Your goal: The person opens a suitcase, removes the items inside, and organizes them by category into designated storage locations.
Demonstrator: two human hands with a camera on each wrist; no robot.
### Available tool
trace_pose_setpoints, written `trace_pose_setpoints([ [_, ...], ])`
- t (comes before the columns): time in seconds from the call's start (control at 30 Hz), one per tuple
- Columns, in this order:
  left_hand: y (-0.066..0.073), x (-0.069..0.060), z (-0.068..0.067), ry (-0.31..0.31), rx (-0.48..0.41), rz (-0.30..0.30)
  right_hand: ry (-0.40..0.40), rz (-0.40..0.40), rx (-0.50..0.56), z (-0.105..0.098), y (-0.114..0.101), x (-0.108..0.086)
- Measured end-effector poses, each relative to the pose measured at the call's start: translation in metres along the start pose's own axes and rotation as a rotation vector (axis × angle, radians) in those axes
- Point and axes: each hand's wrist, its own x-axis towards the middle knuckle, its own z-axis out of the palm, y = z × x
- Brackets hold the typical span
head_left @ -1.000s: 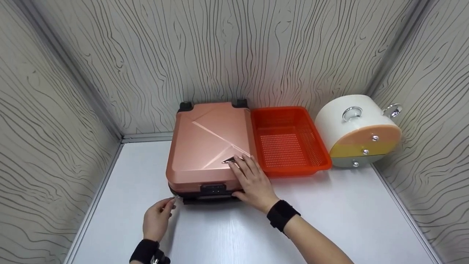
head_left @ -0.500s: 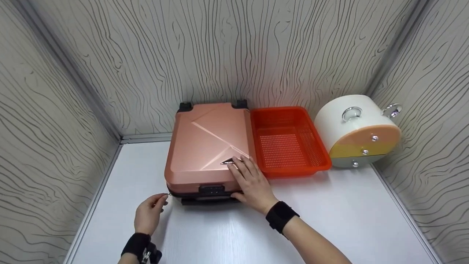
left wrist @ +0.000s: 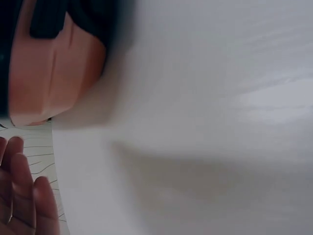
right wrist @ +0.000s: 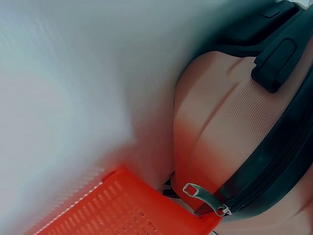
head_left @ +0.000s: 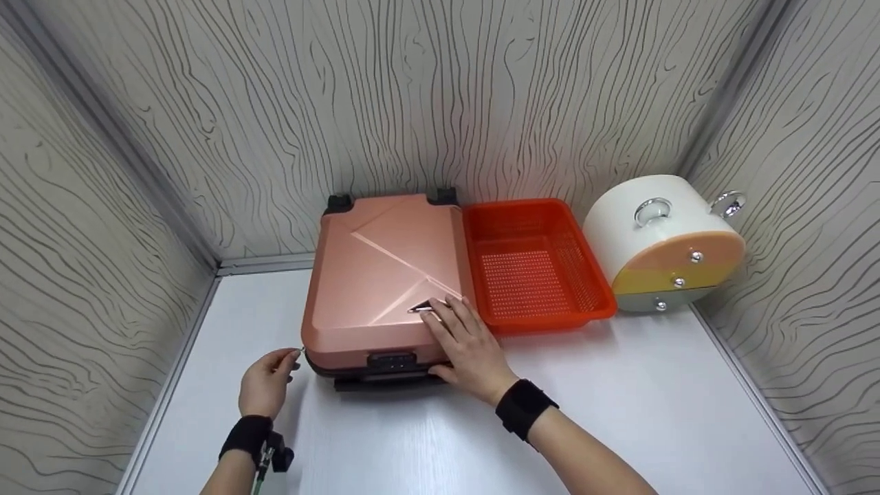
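A rose-pink hard-shell suitcase (head_left: 385, 268) lies flat on the white table. At its left front corner my left hand (head_left: 265, 385) pinches a small metal zipper pull (head_left: 302, 350), mostly covered by the fingertips. My right hand (head_left: 474, 354) rests with spread fingers on the lid's right front part, thumb at the front edge beside the black combination lock (head_left: 392, 360). The left wrist view catches only some curled fingers (left wrist: 29, 196) near the shell. On the suitcase's right side, a second zipper pull (right wrist: 203, 195) hangs by the zipper (right wrist: 274, 171), as the right wrist view shows.
An orange-red perforated plastic basket (head_left: 550, 320) stands against the suitcase's right side. Farther right sits a white rounded drawer box (head_left: 663, 237) with coloured drawers and silver knobs. Wood-patterned panels (head_left: 412, 103) enclose the table (head_left: 426, 447) at the back and both sides.
My left hand has moved left and slightly away from me, drawing the zipper pull round the front left corner. The suitcase's near end has shifted slightly left. My right hand stays on the lid.
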Motion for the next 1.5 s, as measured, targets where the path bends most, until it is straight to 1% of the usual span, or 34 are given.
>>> trace_pose_setpoints([
  [0.17,0.008,0.014,-0.001,-0.007,0.048,0.020,0.002,-0.002,-0.013,-0.002,0.000,-0.001],
  [0.27,0.013,0.023,-0.002,-0.013,0.061,0.027,0.006,-0.004,-0.023,-0.002,0.000,-0.001],
  [0.5,0.026,0.044,-0.001,-0.045,0.126,0.016,0.014,-0.003,-0.025,-0.002,0.000,-0.001],
  [0.7,0.036,0.059,-0.002,-0.072,0.175,0.010,0.011,0.007,-0.018,-0.002,0.000,-0.001],
  [0.93,0.045,0.072,-0.005,-0.109,0.205,0.018,-0.002,0.014,-0.009,-0.003,-0.002,0.000],
  [1.2,0.047,0.084,-0.012,-0.166,0.264,0.048,0.012,0.005,-0.004,-0.001,-0.004,0.002],
  [1.3,0.046,0.087,-0.014,-0.174,0.275,0.055,0.014,0.003,-0.003,0.000,-0.005,0.002],
  [1.5,0.049,0.095,-0.015,-0.171,0.301,0.073,0.016,-0.001,-0.009,0.000,-0.007,0.001],
])
